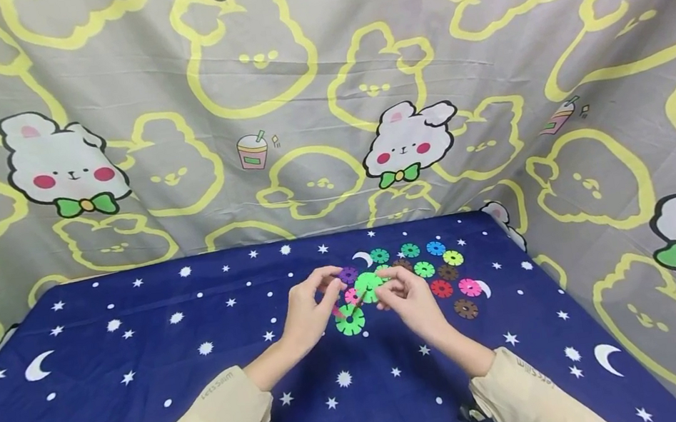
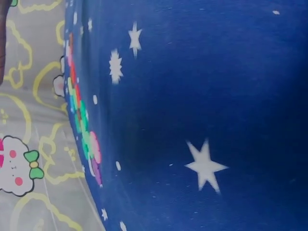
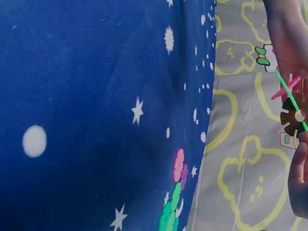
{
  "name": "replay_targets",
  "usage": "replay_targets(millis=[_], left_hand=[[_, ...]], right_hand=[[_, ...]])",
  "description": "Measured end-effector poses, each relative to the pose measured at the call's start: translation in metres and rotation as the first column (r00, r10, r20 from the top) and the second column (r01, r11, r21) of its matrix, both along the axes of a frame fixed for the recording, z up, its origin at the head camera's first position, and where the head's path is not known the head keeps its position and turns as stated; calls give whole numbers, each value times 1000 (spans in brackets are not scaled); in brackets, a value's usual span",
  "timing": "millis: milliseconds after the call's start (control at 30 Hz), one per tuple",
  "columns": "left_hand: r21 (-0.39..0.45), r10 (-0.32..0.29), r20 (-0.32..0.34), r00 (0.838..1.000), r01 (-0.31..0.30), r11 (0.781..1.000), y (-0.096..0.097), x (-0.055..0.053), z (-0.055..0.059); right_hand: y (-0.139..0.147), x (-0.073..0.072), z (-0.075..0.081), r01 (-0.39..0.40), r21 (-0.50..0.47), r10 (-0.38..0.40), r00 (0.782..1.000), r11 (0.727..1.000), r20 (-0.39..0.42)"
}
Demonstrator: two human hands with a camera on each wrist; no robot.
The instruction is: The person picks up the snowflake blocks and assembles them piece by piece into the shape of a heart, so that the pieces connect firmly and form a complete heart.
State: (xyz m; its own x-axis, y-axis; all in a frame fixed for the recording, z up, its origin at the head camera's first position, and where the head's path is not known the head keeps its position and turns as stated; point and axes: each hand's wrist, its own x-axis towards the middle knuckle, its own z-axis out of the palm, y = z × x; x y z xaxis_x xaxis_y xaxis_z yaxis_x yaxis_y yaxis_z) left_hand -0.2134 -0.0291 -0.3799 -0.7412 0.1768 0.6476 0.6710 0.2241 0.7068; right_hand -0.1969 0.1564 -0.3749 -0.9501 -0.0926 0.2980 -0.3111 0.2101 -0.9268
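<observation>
Right hand pinched the green disc at the left hand's 3 o'clock; hands apart, left near a pink disc, grip unreadable. Pressing slots home at the brown disc likely called for square alignment, holding close. Loose discs lay uncontained on the desk, mostly toward 2 o'clock.

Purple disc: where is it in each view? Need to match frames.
Head: purple disc just below picture centre, beside the left hand in the image.
Left wrist: low on the left, blurred, at the lower end of the disc row.
Right wrist: right of centre, lower half, beside a pink disc.
Shared landmark: blue star-print cloth.
</observation>
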Motion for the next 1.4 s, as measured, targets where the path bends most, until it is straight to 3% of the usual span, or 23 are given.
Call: replay_targets(millis=[133, 267, 400, 500, 667, 800, 933, 1067, 1233, 1400], left_hand=[[-19, -54, 147, 988, 58, 998, -1, -3, 6], [-37, -128, 294, 947, 145, 989, -1, -5, 9], [-51, -138, 376, 916, 169, 984, -2, -4, 9], [-55, -146, 404, 903, 184, 981, -3, -2, 11], [-74, -134, 400, 907, 178, 981, -7, -4, 10], [-79, -95, 402, 911, 138, 987, -11, -7, 6], [-79, -67, 428, 901, 112, 991, -15, -8, 5], [-59, -55, 460, 886, 93, 994, -16, -9, 4], [-32, -50, 493, 869, 76, 997, -17, -10, 3], [-21, -53, 501, 864, 73, 997, -18, -9, 3]], right_hand=[[-3, 0, -3, -51, 2, 51, 999, 999, -3], [-9, -1, -5, -85, 13, 85, 996, 996, -10], [-12, -1, -5, -102, 3, 102, 995, 995, -9], [-16, 5, 3, -127, 8, 127, 992, 992, 4], [-13, -1, -4, -162, 26, 162, 987, 986, -4], [-2, -14, -16, -109, 57, 109, 994, 992, 10], [11, -26, -27, -46, 140, 39, 998, 989, 51], [25, -38, -39, -58, 282, 29, 994, 958, 106], [40, -48, -53, -110, 456, 33, 984, 883, 174], [46, -51, -55, -161, 550, 48, 976, 819, 214]])
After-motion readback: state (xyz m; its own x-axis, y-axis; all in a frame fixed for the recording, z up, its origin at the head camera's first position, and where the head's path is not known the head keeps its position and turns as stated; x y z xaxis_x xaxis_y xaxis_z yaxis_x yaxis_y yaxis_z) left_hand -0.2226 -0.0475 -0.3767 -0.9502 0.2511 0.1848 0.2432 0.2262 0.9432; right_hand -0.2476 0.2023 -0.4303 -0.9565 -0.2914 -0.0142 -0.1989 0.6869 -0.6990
